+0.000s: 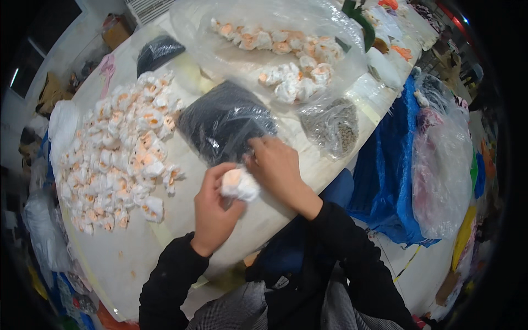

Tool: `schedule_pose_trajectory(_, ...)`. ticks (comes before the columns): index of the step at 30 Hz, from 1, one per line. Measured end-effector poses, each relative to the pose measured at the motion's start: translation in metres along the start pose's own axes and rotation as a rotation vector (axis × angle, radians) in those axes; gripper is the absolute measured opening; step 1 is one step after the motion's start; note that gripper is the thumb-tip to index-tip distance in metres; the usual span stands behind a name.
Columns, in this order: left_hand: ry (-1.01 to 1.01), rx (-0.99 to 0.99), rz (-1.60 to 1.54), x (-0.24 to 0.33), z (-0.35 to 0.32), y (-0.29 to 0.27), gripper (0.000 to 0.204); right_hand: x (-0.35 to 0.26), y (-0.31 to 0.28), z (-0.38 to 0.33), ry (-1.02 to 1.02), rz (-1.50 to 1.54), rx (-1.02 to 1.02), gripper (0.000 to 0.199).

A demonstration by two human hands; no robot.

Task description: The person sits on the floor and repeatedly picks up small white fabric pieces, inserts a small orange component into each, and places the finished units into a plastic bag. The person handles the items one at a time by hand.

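Cream desk (pixel 124 250) | blue sheeting (pixel 382 181) to its right | above it: left hand (pixel 213 217) pinching white-peach bundle (pixel 241 186); right hand (pixel 279 169) half-curled, hold unclear

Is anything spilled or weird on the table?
Nothing looks clearly spilled or broken. The white-and-orange pieces on the left of the table look messy, though: they lie loose in a big, uneven spread.

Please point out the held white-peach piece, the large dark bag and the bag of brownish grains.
Held white-peach piece (pixel 240 185), head view: middle of visible side.
Large dark bag (pixel 223 116), head view: middle of its top.
Bag of brownish grains (pixel 334 126), head view: its middle.
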State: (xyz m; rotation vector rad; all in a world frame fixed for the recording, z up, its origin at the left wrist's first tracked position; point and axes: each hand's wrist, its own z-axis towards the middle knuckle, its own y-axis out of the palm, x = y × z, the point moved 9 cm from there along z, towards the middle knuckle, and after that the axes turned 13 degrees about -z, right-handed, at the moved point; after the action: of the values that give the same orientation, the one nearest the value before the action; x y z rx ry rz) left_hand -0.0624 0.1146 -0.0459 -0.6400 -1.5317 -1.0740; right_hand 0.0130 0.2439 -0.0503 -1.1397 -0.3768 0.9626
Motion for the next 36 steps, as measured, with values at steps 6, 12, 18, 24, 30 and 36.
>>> schedule_pose_trajectory(6, -0.044, -0.048, 0.111, -0.010, -0.009, -0.001, 0.030, 0.005, 0.014, -0.001, 0.064, 0.059, -0.034, 0.015)
schedule_pose_trajectory(12, 0.040, -0.092, 0.178, -0.003, -0.008, -0.003, 0.020, 0.012, 0.015, -0.006, 0.030, 0.140, 0.028, 0.013)
schedule_pose_trajectory(18, 0.307, -0.061, 0.390, 0.019, -0.006, 0.001, 0.024, 0.017, 0.004, -0.011, 0.032, 0.243, 0.132, 0.011)
schedule_pose_trajectory(24, 0.164, 0.028, 0.281, 0.016, -0.008, -0.006, 0.028, 0.021, -0.034, -0.035, 0.142, 0.638, 0.253, 0.012)
schedule_pose_trajectory(30, 0.118, -0.005, 0.307, 0.004, -0.010, -0.006, 0.026, -0.044, -0.094, -0.089, -0.231, 0.710, 0.208, 0.031)
schedule_pose_trajectory(36, 0.065, -0.059, 0.139, 0.004, -0.016, 0.010, 0.006, -0.024, -0.084, -0.087, 0.069, 0.653, 0.253, 0.024)
